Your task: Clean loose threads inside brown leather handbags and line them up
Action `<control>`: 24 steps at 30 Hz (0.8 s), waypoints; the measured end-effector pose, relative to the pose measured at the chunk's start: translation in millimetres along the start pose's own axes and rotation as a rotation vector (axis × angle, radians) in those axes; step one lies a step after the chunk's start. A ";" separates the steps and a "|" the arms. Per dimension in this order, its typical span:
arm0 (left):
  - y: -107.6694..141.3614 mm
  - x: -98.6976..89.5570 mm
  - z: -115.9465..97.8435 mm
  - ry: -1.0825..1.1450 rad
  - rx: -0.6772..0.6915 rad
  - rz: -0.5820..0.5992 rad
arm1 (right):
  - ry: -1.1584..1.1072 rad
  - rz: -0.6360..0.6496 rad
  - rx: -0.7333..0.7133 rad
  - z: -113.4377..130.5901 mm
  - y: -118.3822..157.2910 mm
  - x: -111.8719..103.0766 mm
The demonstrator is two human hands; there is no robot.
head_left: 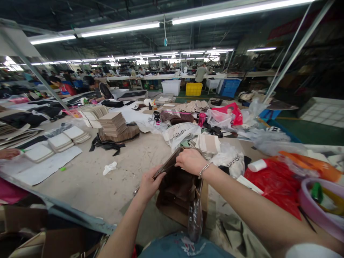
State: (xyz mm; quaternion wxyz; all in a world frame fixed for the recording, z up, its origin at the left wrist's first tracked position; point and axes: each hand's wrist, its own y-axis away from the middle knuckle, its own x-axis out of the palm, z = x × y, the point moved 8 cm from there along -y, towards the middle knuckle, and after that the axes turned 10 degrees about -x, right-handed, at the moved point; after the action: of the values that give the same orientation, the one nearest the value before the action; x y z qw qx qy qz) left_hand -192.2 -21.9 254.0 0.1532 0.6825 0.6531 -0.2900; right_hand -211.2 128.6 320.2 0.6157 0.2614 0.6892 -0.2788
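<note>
A dark brown bag (177, 188) stands at the table's near edge, its mouth facing me. My left hand (151, 183) is closed on the left part of its far rim, thumb on the inner side. Farther right, my right hand (190, 161) grips the same rim, with its fingers curled over the edge into the opening. A bracelet circles my right wrist. From the bag's right side hangs a clear plastic-wrapped piece (195, 218). The bottom of the inside is dark and hard to make out.
Stacked beige panels (112, 123) and white pads (40, 152) lie to the left, near another person's hand (10, 153). Plastic bags (180, 134) lie beyond the bag. At right are a red plastic bag (274, 182) and a purple basin (306, 200). A metal rail (72, 215) runs lower left.
</note>
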 end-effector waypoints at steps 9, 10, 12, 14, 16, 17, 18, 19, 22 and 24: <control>-2.9 4.8 -0.2 0.002 -0.016 0.009 | -0.040 -0.022 0.108 -14.4 -11.3 4.5; -2.7 4.7 0.7 0.003 -0.030 0.008 | -0.046 -0.024 0.108 -14.8 -12.1 5.8; -2.6 4.5 2.1 0.001 -0.050 0.000 | -0.054 -0.035 0.105 -15.7 -13.2 7.2; -2.6 4.6 1.9 -0.009 -0.053 -0.012 | -0.058 -0.047 0.102 -16.8 -14.0 7.9; -2.6 5.3 0.9 -0.018 -0.043 -0.019 | -0.063 -0.052 0.107 -18.3 -14.4 8.0; -2.5 5.7 0.3 -0.022 -0.037 -0.020 | -0.067 -0.054 0.108 -18.7 -14.6 7.8; -2.3 6.0 -0.2 -0.024 -0.030 -0.022 | -0.072 -0.054 0.110 -19.0 -14.7 7.5; -2.1 6.0 -0.6 -0.027 -0.024 -0.025 | -0.077 -0.050 0.112 -19.3 -14.9 7.3; -1.8 4.1 -1.5 -0.044 -0.013 -0.045 | -0.094 -0.036 0.118 -19.8 -15.7 7.5; -2.6 2.1 -2.8 -0.066 -0.008 -0.060 | -0.109 -0.031 0.127 -21.4 -16.5 8.1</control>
State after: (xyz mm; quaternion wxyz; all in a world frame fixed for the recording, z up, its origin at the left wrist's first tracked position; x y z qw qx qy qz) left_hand -194.2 -18.3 255.3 0.1687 0.6522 0.6688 -0.3145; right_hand -238.6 132.2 315.0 0.6301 0.2738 0.6393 -0.3453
